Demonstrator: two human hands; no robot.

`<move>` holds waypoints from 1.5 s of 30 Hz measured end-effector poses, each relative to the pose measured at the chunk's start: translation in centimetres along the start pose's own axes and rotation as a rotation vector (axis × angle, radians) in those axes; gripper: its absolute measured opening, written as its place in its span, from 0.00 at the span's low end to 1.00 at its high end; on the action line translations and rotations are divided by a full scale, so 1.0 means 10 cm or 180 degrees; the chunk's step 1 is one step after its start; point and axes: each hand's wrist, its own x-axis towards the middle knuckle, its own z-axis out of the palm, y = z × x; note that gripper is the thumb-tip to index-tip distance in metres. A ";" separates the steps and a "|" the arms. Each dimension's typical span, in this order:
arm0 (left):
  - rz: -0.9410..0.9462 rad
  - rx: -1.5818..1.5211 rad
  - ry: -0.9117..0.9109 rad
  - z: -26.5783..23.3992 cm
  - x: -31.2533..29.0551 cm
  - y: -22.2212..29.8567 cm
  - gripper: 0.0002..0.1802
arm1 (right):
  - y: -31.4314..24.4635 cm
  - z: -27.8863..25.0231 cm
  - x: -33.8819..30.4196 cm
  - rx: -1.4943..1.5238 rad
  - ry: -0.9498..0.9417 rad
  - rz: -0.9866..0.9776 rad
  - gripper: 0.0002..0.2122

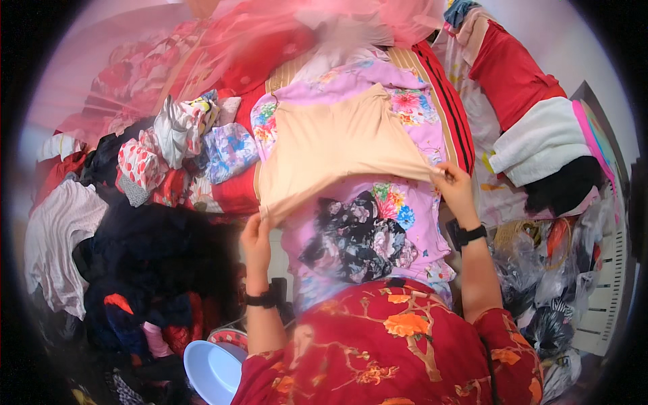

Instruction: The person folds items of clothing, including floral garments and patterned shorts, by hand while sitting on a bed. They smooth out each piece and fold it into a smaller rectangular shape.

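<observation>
A plain beige garment (337, 142), perhaps a sleeveless top, is spread out in front of me, its near edge pulled between my hands. My left hand (255, 237) pinches the near left corner, and my right hand (455, 192) grips the near right corner. Under it lies a lilac cloth with bright flowers (432, 223), spread over a red and gold striped surface. Closer to me, a crumpled black garment with pale flowers (358, 233) rests on the lilac cloth.
Rumpled clothes (162, 148) are heaped on the left, above a dark pile (148, 250). A light blue basin (212, 368) sits at lower left. Along the right lie a red cloth (516, 74), a white towel (543, 142) and clear plastic bags (540, 270). Sheer pink netting (155, 74) hangs at the back.
</observation>
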 end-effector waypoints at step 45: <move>-0.0647 0.0684 -0.0630 -0.08 1.03 -0.33 0.11 | -0.20 1.48 -0.55 -0.0181 -0.0975 -0.1368 0.08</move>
